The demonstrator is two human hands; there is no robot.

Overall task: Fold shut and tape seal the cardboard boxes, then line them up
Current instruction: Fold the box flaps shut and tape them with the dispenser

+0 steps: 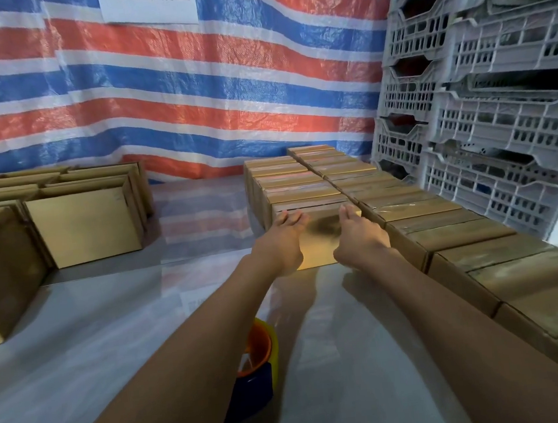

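A sealed cardboard box (319, 241) stands at the near end of the left row of sealed boxes (288, 184). My left hand (282, 241) rests on its left side with straight fingers. My right hand (358, 234) lies against its right side, fingers straight and pointing away from me. A second row of sealed boxes (450, 239) runs beside it on the right, from the back wall toward me. A tape dispenser (252, 370), orange, yellow and blue, sits on the surface under my left forearm.
Open, unsealed cardboard boxes (84, 223) are stacked at the left. Grey plastic crates (484, 89) tower at the right behind the box rows. A red, white and blue striped tarp (190, 83) hangs at the back. Grey tabletop (111, 329) lies between.
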